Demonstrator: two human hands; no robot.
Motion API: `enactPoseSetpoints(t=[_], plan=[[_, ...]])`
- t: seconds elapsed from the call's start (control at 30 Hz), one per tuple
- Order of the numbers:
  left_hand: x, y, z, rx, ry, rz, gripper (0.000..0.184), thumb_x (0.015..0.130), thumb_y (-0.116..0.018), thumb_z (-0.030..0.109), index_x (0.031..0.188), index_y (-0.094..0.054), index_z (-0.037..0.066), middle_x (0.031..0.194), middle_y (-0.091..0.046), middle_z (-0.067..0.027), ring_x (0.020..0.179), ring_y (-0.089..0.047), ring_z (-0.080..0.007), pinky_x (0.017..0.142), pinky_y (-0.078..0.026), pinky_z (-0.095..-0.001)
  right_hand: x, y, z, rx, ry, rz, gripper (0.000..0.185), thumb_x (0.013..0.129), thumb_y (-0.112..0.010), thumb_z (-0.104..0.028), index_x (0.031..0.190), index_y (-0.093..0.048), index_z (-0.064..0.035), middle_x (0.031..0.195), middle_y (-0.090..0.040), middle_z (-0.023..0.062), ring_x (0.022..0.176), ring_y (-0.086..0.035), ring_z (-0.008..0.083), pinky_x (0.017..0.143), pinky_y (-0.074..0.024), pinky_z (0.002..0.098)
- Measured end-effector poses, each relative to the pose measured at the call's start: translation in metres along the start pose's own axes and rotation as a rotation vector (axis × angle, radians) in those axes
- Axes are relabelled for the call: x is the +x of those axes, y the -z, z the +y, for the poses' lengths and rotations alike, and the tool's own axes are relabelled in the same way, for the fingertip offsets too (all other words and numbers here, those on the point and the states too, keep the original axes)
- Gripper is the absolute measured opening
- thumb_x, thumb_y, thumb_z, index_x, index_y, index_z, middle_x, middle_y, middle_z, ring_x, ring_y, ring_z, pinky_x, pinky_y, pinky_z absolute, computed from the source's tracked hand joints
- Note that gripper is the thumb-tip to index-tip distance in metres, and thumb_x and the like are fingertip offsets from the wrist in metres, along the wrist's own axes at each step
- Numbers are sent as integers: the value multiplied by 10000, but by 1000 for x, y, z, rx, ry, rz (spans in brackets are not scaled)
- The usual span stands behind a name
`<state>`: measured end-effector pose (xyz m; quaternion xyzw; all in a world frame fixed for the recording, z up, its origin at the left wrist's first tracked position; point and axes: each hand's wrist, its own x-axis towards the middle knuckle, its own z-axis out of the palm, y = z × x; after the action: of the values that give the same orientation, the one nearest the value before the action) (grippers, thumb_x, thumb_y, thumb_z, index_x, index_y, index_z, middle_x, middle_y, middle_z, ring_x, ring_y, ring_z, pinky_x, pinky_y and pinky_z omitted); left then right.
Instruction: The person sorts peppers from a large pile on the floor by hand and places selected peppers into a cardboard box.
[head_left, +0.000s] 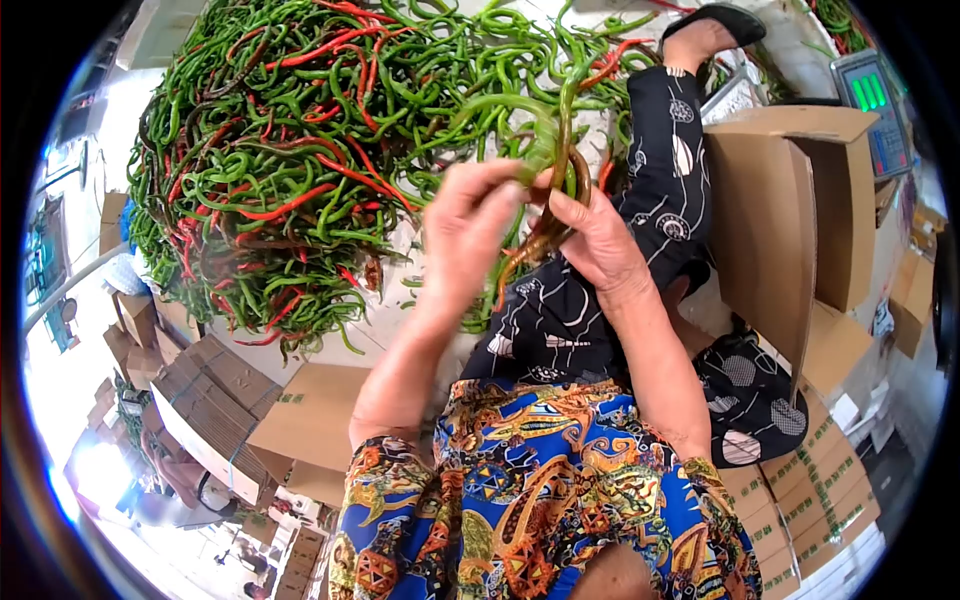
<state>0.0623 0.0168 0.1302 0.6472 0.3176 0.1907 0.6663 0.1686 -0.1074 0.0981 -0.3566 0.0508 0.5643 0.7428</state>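
Several long peppers, green and brownish red (565, 150), stand in a loose bunch between my two hands. My right hand (600, 240) is closed round them, with the thumb pressed over the stems and a brownish tip hanging below. Just left of it, my left hand (475, 225) is pinched at a green pepper (540, 140); motion blurs its fingers and the pepper. Beyond my hands, a large heap of green and red peppers (290, 170) spreads over the pale floor.
An open cardboard box (850, 220) stands to the right, beside my patterned trouser leg (665, 150). A scale with a green display (872, 95) is at the upper right. Folded cardboard (215, 400) lies at the lower left, and flattened printed cartons (810, 490) at the lower right.
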Motion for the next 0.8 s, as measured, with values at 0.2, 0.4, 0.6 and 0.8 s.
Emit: enactPoseSetpoints(t=[0.2, 0.4, 0.6, 0.8], plan=[[17, -15, -25, 215, -217, 25, 205, 828, -588, -36, 1012, -665, 13, 940, -645, -129, 838, -625, -233, 766, -488, -313, -1, -5, -2, 81, 64, 238, 276, 854, -685, -114, 1098, -571, -56, 952, -663, 62, 925, -631, 198, 853, -499, 351], [101, 45, -156, 1019, -319, 345, 330, 847, -636, 197, 1104, -595, -6, 993, -612, -184, 912, -586, -350, 823, -460, -425, 11, 11, 4, 154, 72, 185, 68, 898, -623, -124, 905, -591, -64, 832, -602, 47, 865, -591, 217, 836, -494, 368], [86, 60, -175, 966, -114, 170, 141, 801, -657, 159, 886, -638, 48, 827, -597, -178, 713, -585, -376, 621, -465, -455, 10, 12, 2, 153, 105, 236, 117, 882, -637, -110, 975, -583, -62, 846, -618, 51, 846, -613, 194, 777, -499, 325], [12, 76, -112, -289, 441, 302, 124, 927, -590, 151, 936, -612, 28, 789, -591, 10, 613, -485, -58, 564, -396, -208, 15, 15, 8, 95, 17, 283, 221, 854, -670, -111, 1044, -574, -53, 902, -619, 33, 834, -631, 177, 739, -506, 299]])
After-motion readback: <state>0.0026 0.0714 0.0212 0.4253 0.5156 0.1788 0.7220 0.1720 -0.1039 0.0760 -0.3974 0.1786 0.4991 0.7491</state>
